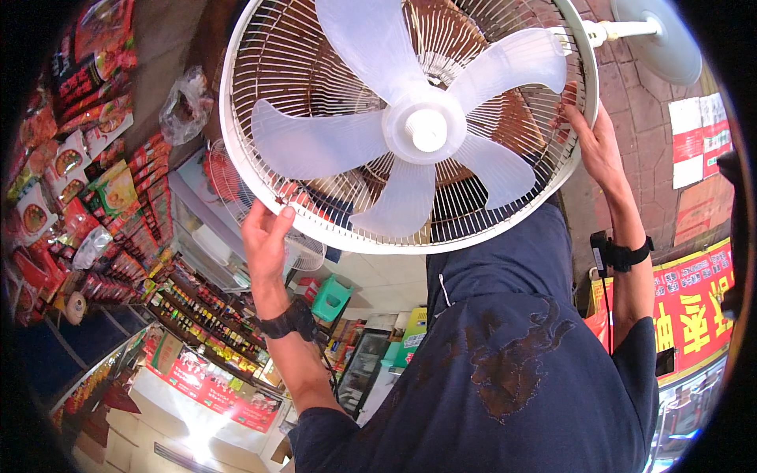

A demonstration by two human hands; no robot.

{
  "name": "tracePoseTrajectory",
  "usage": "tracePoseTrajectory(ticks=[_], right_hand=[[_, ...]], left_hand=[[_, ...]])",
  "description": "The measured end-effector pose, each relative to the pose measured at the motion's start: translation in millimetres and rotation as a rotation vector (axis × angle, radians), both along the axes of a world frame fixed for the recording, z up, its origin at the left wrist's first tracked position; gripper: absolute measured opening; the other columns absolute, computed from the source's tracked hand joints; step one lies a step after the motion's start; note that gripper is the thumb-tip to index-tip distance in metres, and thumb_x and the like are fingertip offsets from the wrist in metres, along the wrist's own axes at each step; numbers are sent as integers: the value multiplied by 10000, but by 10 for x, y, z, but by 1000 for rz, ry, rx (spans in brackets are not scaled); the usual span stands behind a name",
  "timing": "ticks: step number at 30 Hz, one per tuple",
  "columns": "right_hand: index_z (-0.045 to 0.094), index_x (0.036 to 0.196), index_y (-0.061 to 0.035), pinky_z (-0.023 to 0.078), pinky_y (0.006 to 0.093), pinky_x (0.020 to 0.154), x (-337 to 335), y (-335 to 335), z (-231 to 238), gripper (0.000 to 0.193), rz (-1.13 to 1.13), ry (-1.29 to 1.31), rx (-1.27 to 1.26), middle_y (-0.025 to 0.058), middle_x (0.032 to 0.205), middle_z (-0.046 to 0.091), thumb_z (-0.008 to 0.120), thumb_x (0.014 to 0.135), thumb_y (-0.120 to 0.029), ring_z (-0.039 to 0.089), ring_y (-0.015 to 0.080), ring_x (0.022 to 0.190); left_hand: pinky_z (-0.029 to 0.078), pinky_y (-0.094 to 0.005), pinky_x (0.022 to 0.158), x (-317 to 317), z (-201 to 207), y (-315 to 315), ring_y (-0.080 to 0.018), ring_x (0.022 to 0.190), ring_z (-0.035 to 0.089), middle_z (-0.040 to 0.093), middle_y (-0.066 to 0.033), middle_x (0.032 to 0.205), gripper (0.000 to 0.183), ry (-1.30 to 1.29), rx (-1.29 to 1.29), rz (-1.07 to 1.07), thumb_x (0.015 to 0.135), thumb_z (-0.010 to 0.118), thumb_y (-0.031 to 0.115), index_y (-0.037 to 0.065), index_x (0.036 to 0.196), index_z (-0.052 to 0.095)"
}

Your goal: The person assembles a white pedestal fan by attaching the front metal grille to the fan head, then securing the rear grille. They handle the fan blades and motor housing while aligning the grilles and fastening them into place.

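A large fan (327,142) with pale translucent blades and a white centre knob faces me. Its blades sit bare in front of a white wire rear grille, with no cover over them. Brownish grime or rust shows on some wires. At the rim's lower left, my left hand (265,235) is closed, thumb in front and fingers behind the wires. My right hand (598,146) grips the rim on the right side, its fingertips showing through the wires. Behind my left hand is another round wire grille (225,181), partly hidden by the fan.
A white pole with a round base (666,43) extends at the upper right, over paving. Many food packets (71,162) hang on the left, near a clear plastic bag (186,106). A green plastic stool (332,296) stands below my left hand. Cardboard (702,209) lies right.
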State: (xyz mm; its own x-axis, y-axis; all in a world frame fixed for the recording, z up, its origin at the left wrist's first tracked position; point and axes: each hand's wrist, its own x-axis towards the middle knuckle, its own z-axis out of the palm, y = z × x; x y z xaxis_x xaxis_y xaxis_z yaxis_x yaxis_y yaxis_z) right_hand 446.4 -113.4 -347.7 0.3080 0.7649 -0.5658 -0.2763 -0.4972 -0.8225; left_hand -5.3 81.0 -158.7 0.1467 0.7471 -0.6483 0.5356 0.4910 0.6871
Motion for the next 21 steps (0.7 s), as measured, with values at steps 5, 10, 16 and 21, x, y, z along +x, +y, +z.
tracePoseTrajectory(ticks=[5,10,16,21], right_hand=[[506,1392,-6,529,292,700,22,17,2,343,34,-38,19,51,1038,634,525,1099,-183,641,125,881],[510,1381,-14,530,289,690,24,61,25,325,35,-35,20,56,1043,639,517,1099,-175,643,129,889],[511,1381,-12,530,285,688,37,53,45,321,29,-24,-11,61,1060,637,508,1097,-160,647,130,886],[505,1403,0,521,290,701,67,111,30,353,20,4,-28,62,1069,637,523,1097,-175,651,139,887]], left_hand=[[555,-379,1000,3,6,33,-253,1144,695,665,-191,1330,507,59,-15,1,998,662,58,-71,1457,488],[552,-378,994,52,85,68,-252,1167,681,673,-172,1285,524,151,-40,-125,991,690,74,-76,1452,490],[547,-368,990,153,85,28,-239,1178,667,670,-168,1253,568,85,-30,-133,967,735,85,-82,1446,479],[545,-368,970,168,87,86,-221,1141,667,672,-154,1228,579,113,2,-164,967,747,115,-81,1437,472]])
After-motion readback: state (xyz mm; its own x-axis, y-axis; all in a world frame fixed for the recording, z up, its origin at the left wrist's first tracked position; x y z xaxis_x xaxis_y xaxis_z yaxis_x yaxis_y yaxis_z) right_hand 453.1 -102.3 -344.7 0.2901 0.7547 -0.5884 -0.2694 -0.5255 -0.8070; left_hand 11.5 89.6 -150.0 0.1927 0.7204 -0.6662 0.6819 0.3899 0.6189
